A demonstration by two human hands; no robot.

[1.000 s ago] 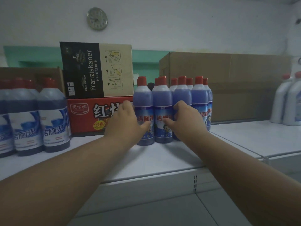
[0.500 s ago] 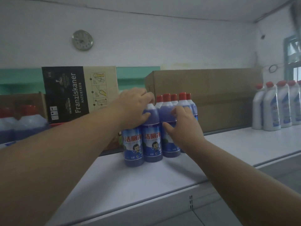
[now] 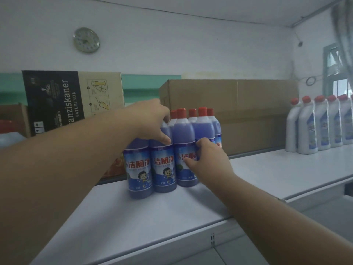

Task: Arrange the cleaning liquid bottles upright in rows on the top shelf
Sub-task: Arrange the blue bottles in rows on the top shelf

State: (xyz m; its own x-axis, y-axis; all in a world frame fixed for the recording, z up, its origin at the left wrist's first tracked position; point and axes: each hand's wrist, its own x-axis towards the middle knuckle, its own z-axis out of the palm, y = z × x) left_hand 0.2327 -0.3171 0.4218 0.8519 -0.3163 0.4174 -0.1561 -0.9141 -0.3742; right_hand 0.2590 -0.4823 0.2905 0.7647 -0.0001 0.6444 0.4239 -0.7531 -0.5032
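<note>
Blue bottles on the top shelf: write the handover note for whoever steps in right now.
Left hand: over the tops of the two front-left blue bottles, fingers curled on them.
Right hand: gripping the front-right bottle at its label.
Done: a tight upright cluster, three in front, more behind, on the shelf before the brown box.
Left: square the rows; hidden back bottles need checking.

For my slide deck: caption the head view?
Both hands, left and right, steady upright blue cleaning liquid bottles on the top shelf.
</note>
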